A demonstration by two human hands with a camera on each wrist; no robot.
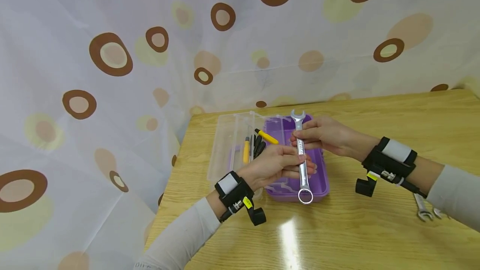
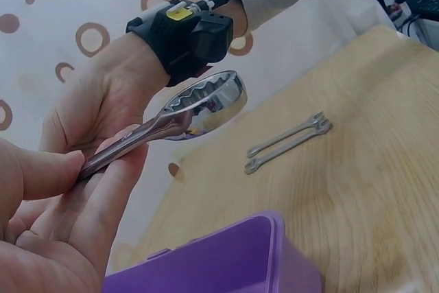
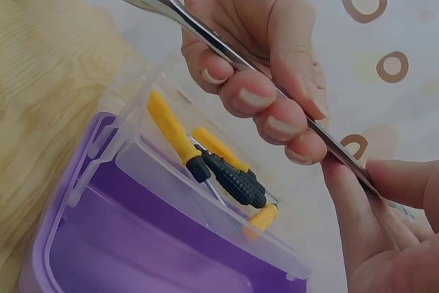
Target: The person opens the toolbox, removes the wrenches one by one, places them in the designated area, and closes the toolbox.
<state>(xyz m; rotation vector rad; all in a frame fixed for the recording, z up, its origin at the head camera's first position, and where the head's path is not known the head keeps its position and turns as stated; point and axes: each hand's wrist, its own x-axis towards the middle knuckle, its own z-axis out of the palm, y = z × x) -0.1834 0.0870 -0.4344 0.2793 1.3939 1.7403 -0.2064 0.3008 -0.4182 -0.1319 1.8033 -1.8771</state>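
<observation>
A shiny combination wrench (image 1: 301,149) is held up over the purple toolbox (image 1: 322,178), its open end away from the person and its ring end nearer. My left hand (image 1: 279,161) pinches the shank between thumb and fingers, toward the ring end. Closer to the open end, my right hand (image 1: 324,134) pinches the same shank. In the left wrist view the ring end of the wrench (image 2: 206,101) stands out past the fingers. Below the hands in the right wrist view, the toolbox (image 3: 41,265) has its clear lid (image 3: 137,145) swung back.
Screwdrivers with yellow and black handles (image 3: 171,128) lie in the opened clear lid. Two smaller wrenches (image 2: 291,142) rest on the wooden table (image 1: 356,228), to the right under the right forearm. A patterned curtain (image 1: 240,45) hangs behind the table and along its left side.
</observation>
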